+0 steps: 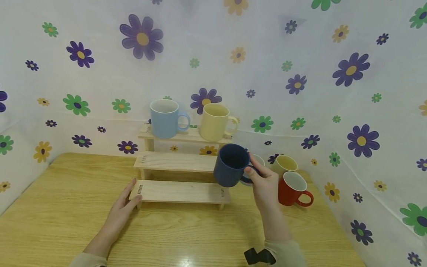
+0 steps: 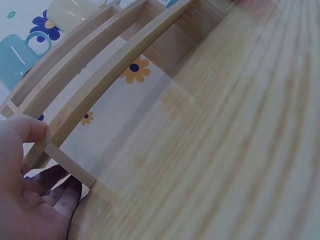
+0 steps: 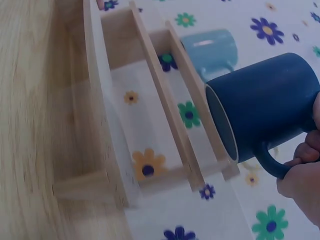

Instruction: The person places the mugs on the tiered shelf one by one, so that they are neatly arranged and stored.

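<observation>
A dark blue mug [image 1: 230,167] hangs in the air above the right part of the three-step wooden rack [image 1: 180,191]. My right hand [image 1: 265,183] holds it by the handle, and it leans slightly. At the rack's left end, my left hand [image 1: 121,207] grips the lowest step, its thumb and curled fingers about the board's corner in the left wrist view. On the top step stand a light blue mug [image 1: 164,118] and a pale yellow mug [image 1: 214,123], both upright with handles to the right. The lower two steps carry no mugs.
Right of the rack, a red mug [image 1: 288,191] with a white inside stands on the wooden table [image 1: 186,233]. Behind it is a yellow mug [image 1: 286,163]. A white-rimmed mug [image 1: 258,160] is partly hidden by my right hand. Flower-patterned cloth [image 1: 213,55] encloses the table.
</observation>
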The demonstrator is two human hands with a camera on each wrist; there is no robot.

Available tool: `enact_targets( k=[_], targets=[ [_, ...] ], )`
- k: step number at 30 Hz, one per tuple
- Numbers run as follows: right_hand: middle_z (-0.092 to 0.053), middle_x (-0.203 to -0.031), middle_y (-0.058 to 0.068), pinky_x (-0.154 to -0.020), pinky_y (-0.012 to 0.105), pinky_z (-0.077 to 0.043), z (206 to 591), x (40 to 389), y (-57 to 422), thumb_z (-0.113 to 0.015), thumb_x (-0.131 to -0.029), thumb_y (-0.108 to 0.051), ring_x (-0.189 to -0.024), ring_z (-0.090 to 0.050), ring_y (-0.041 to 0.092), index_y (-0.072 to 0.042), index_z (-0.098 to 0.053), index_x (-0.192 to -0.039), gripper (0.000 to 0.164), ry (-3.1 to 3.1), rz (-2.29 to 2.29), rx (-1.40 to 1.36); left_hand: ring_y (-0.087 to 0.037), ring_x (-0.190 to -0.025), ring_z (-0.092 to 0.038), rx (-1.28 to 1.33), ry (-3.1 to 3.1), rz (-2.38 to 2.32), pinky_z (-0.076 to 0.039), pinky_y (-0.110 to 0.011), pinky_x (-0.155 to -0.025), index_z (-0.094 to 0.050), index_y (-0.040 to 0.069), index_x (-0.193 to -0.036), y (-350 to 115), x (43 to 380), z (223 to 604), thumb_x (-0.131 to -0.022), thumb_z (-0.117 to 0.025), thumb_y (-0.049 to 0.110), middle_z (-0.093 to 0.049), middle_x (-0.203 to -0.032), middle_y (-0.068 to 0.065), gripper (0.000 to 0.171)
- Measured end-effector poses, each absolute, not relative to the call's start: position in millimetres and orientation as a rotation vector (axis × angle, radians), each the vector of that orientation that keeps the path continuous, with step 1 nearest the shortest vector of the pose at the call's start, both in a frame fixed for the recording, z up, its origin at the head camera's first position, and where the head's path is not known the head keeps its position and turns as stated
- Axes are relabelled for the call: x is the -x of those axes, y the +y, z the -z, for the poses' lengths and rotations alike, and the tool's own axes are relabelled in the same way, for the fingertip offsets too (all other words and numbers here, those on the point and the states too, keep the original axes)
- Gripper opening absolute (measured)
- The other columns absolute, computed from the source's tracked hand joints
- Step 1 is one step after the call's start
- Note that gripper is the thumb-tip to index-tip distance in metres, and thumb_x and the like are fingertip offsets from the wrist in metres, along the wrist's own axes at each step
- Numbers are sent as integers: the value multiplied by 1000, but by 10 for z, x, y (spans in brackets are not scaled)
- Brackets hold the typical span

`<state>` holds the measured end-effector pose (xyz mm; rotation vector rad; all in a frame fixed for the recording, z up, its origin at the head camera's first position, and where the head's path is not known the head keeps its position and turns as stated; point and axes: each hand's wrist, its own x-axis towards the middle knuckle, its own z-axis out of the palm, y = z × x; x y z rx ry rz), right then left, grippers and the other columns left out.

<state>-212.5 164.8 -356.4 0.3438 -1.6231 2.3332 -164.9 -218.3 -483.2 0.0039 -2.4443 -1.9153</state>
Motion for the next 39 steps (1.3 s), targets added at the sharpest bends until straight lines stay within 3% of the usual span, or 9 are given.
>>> enact_targets(
  k=[11,19,25,33,39],
  targets=[
    [-60,-126,12,-91,32,-49,3500,2437,820,-78,-68,-36,-117,-56,24,-1,-61,-122,67,-1798,-2229,-537,-32,-144,-2,-17,-2435,1928,-10,-57,-112,-12,23,-155,-2168,1652,4803,-98,-51,43,-5,-159,-2,72],
    [-62,-122,8,-89,30,-50,3493,2621,322,-74,-77,-19,-114,-59,18,-3,-63,-121,49,-1927,-2092,-669,-32,-144,-2,-41,-2432,1933,-8,-57,-112,-11,22,-155,-2170,1663,4813,-98,-50,44,-4,-159,-5,73],
    [-61,-122,13,-93,28,-48,3335,2540,78,-71,-84,-3,-115,-58,20,2,-60,-123,41,-2045,-1981,-758,-34,-143,-5,-47,-2436,1920,-10,-58,-111,-12,20,-155,-2179,1659,4818,-98,-51,44,-5,-159,-8,73],
    [-58,-125,13,-94,28,-46,3305,2529,-65,-71,-83,0,-119,-55,21,6,-60,-121,39,-2038,-2042,-741,-32,-144,-4,-59,-2437,1920,-9,-57,-112,-12,19,-155,-2183,1650,4825,-98,-51,44,-6,-159,-7,73],
    [-58,-127,7,-94,27,-46,3418,2669,-124,-71,-84,-6,-120,-54,17,1,-60,-123,41,-2065,-2125,-728,-32,-143,-6,-55,-2429,1928,-11,-57,-111,-13,19,-155,-2176,1645,4824,-98,-51,43,-6,-159,-7,72]
  ],
)
